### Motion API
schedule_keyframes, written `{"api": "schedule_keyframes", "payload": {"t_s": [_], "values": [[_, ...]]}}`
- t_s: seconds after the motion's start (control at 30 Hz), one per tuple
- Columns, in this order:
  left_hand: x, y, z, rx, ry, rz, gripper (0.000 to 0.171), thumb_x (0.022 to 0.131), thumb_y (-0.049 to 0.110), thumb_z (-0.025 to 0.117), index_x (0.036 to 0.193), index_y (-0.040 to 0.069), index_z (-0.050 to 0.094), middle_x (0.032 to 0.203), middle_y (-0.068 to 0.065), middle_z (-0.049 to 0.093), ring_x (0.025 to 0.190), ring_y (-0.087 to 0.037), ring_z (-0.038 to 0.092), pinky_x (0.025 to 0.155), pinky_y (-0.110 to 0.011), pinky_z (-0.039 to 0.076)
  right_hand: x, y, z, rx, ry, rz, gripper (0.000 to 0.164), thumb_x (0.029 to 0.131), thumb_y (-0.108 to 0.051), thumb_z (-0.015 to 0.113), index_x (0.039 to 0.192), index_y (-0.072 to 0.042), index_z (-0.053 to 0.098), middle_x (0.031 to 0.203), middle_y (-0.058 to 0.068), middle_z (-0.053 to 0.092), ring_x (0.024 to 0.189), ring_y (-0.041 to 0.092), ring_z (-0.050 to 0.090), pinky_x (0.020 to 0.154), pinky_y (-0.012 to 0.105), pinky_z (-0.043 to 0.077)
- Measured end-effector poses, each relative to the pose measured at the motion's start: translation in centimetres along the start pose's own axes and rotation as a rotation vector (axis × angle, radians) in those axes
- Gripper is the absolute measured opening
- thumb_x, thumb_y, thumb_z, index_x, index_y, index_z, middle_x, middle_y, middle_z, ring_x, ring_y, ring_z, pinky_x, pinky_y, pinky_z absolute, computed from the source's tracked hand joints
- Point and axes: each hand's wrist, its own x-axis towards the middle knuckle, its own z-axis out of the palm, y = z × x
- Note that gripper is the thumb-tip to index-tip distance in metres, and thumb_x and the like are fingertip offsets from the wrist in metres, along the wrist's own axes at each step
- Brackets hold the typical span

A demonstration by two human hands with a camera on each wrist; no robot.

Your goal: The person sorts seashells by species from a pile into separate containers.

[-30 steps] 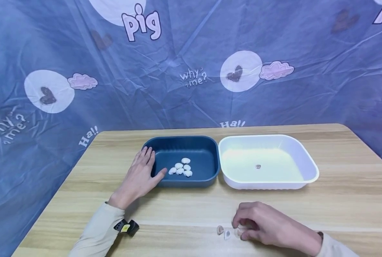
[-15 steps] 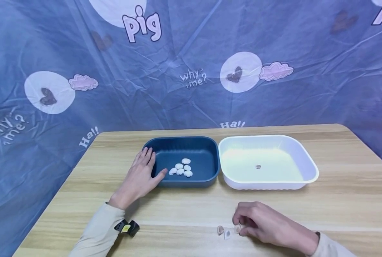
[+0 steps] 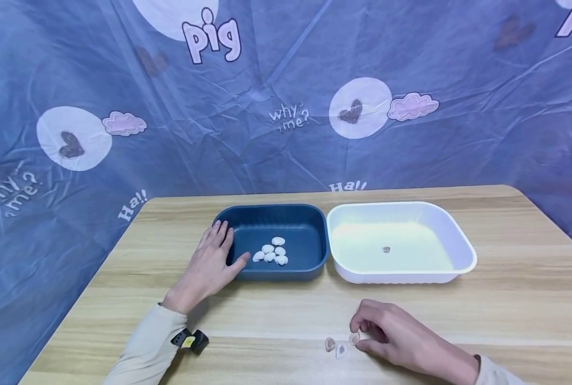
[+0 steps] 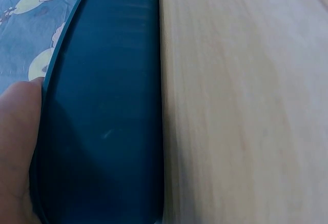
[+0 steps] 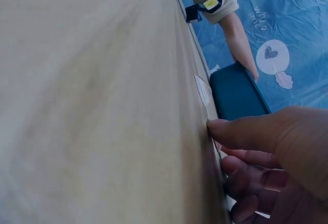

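Right hand [image 3: 395, 336] pinches small shell [image 3: 353, 339], grip nearly closed. Left hand [image 3: 207, 267] rests on blue tray [image 3: 278, 275], spread loosely.

Wrinkled blue printed backdrop [image 3: 247, 155] behind light wood-grain table [image 3: 266, 315], far corners rounded. Prints: "pig" lettering [image 3: 212, 35] up top, "why me?" lettering [image 3: 289, 117] near centre, pink clouds [image 3: 413, 106] beside white circles [image 3: 374, 109] bearing dark hearts [image 3: 71, 144], "Ha!!" lettering [image 3: 348, 186] just above table edge.

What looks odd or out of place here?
Nothing looks spilled or damaged: the dark-blue tray and white tray stand upright. Only the printed fabric backdrop behind them looks untidy, with wrinkles across it.
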Motion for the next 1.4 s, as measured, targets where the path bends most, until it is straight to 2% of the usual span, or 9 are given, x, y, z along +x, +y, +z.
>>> {"api": "schedule_keyframes", "payload": {"t_s": [0.23, 0.4, 0.63, 0.8, 1.03, 1.27, 1.4], "values": [[0.0, 0.0, 0.0, 0.002, 0.005, -0.003, 0.079, 0.095, 0.052, 0.05, 0.142, -0.011, 0.039, 0.152, -0.028, 0.026, 0.145, -0.039, 0.014, 0.118, -0.048, 0.009, 0.1, -0.4, -0.5, 0.019, 0.011, 0.013, 0.018, 0.087, -0.018, 0.073, 0.095, -0.027, 0.059, 0.082, -0.02, 0.049, 0.067, -0.007, 0.045, 0.054, 0.013, 0.042], [0.0, 0.1, 0.0, -0.002, -0.002, -0.008, 0.079, 0.095, 0.052, 0.05, 0.142, -0.011, 0.038, 0.152, -0.028, 0.026, 0.145, -0.039, 0.013, 0.118, -0.048, 0.007, 0.4, -0.6, -1.8, -0.04, 0.118, -0.028, 0.024, 0.083, -0.015, 0.076, 0.093, -0.029, 0.059, 0.081, -0.02, 0.049, 0.066, -0.007, 0.045, 0.052, 0.012, 0.04], [0.0, 0.1, 0.0, -0.01, -0.008, -0.026, 0.084, 0.095, 0.052, 0.05, 0.146, -0.012, 0.028, 0.154, -0.027, 0.023, 0.145, -0.038, 0.012, 0.118, -0.047, 0.007, 0.6, 0.2, -5.4, -0.131, 0.275, -0.089, 0.032, 0.073, -0.004, 0.079, 0.092, -0.023, 0.063, 0.079, -0.019, 0.052, 0.062, -0.006, 0.044, 0.05, 0.009, 0.036], [0.0, 0.2, 0.0, -0.013, -0.003, -0.022, 0.084, 0.095, 0.052, 0.05, 0.146, -0.012, 0.027, 0.154, -0.027, 0.023, 0.145, -0.039, 0.012, 0.118, -0.047, 0.008, 0.4, 1.5, -8.4, -0.198, 0.358, -0.071, 0.04, 0.065, 0.004, 0.08, 0.092, -0.021, 0.064, 0.075, -0.018, 0.052, 0.06, -0.004, 0.044, 0.05, 0.01, 0.035], [-0.1, 0.1, 0.0, -0.001, -0.002, -0.014, 0.086, 0.095, 0.052, 0.049, 0.148, -0.011, 0.023, 0.155, -0.027, 0.022, 0.146, -0.038, 0.011, 0.118, -0.047, 0.008, 0.4, 4.1, -11.0, -0.318, 0.365, -0.004, 0.038, 0.065, 0.005, 0.082, 0.089, -0.019, 0.064, 0.073, -0.018, 0.049, 0.06, -0.004, 0.043, 0.052, 0.012, 0.036], [-0.1, 0.2, -0.1, 0.003, -0.013, -0.007, 0.086, 0.096, 0.052, 0.049, 0.148, -0.011, 0.022, 0.155, -0.027, 0.021, 0.146, -0.038, 0.009, 0.118, -0.047, 0.008, 0.9, 7.3, -11.6, -0.357, 0.329, 0.064, 0.03, 0.067, 0.004, 0.082, 0.085, -0.013, 0.066, 0.074, -0.015, 0.051, 0.061, -0.004, 0.043, 0.052, 0.016, 0.038], [0.0, 0.2, -0.1, 0.007, -0.016, -0.01, 0.086, 0.096, 0.052, 0.049, 0.148, -0.011, 0.022, 0.155, -0.026, 0.021, 0.146, -0.038, 0.01, 0.118, -0.047, 0.008, 1.3, 8.8, -11.7, -0.341, 0.277, 0.098, 0.024, 0.07, 0.004, 0.079, 0.084, -0.01, 0.066, 0.074, -0.012, 0.053, 0.062, -0.004, 0.045, 0.052, 0.018, 0.04]]}}
